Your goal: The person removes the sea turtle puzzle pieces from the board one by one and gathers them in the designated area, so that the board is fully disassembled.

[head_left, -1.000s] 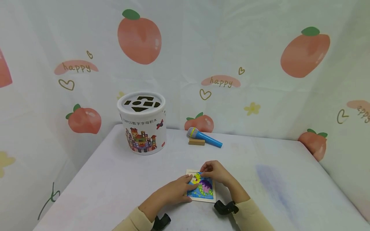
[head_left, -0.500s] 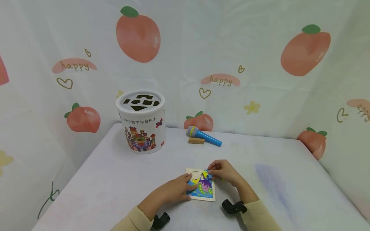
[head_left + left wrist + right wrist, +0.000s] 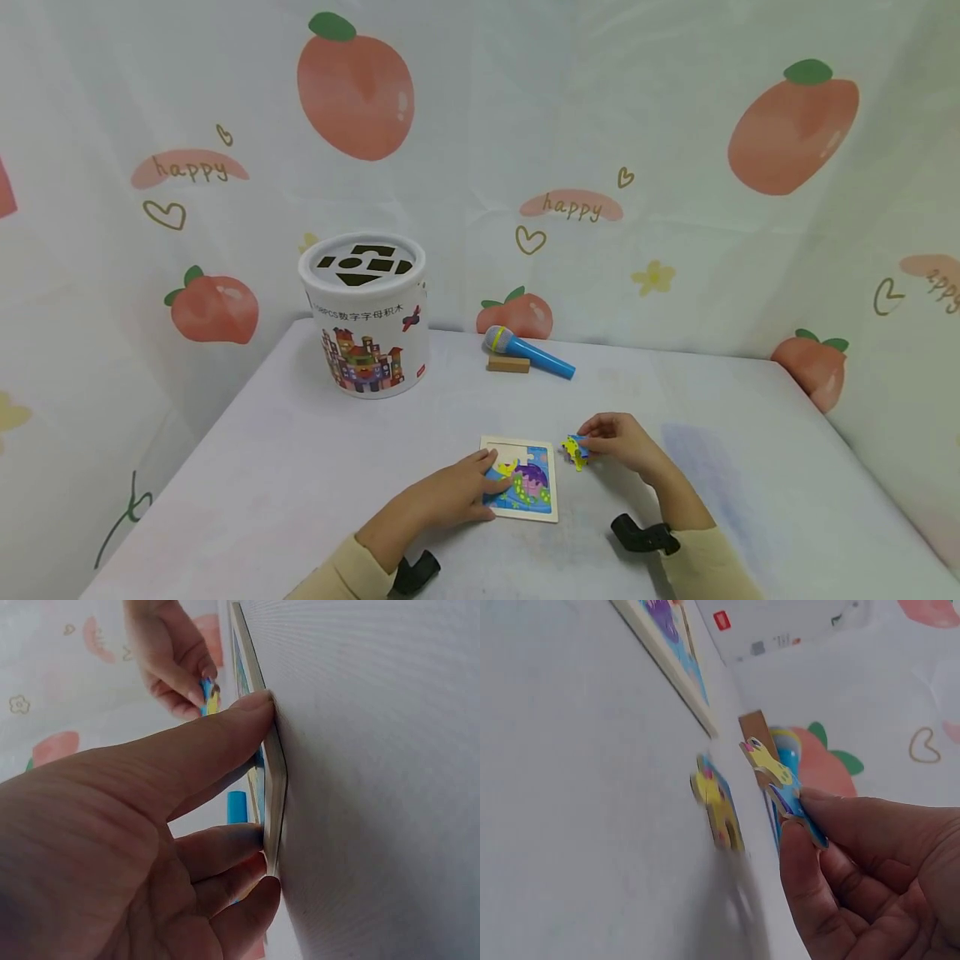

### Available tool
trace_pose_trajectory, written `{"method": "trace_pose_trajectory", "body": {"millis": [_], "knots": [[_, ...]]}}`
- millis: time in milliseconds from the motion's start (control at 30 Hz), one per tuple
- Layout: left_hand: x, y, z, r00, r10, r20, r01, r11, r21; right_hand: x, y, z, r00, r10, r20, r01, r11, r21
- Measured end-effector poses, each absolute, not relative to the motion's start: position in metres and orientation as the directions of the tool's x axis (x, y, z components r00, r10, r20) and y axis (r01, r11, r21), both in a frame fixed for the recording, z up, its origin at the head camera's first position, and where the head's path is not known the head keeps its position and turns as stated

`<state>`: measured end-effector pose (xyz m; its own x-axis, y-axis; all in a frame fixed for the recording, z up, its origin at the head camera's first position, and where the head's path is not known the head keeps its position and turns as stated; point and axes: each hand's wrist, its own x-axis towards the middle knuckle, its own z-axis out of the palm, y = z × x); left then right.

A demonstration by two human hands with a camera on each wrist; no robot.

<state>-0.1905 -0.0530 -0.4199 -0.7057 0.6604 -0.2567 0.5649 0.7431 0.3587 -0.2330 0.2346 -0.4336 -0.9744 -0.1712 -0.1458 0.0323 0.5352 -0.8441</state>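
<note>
A small wooden jigsaw puzzle in a pale frame lies on the table, with bare wood showing at its upper left. My left hand rests over its left side, fingers spread. In the left wrist view, the thumb presses the frame's edge and the other fingertips touch the rim. Right of the puzzle, my right hand pinches a yellow-and-blue puzzle piece between thumb and index finger. Close below it in the right wrist view is a second yellow piece, slightly blurred, right by the tabletop.
A white bucket with shape cut-outs in its lid stands at the back left. Behind the puzzle lie a blue toy microphone and a brown wooden block. A fruit-patterned cloth hangs behind the table.
My right hand has lifted a puzzle piece from the upper part of the puzzle and carried it right, baring wood there. The left hand has stayed on the frame.
</note>
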Motion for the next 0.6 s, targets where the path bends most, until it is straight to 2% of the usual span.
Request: {"method": "trace_pose_trajectory", "body": {"millis": [600], "knots": [[-0.190,-0.053,-0.421,-0.706,0.661,-0.253,0.557,0.740,0.377,-0.224,0.275,-0.439,-0.971,-0.143,-0.192,0.094,0.510,-0.855]]}}
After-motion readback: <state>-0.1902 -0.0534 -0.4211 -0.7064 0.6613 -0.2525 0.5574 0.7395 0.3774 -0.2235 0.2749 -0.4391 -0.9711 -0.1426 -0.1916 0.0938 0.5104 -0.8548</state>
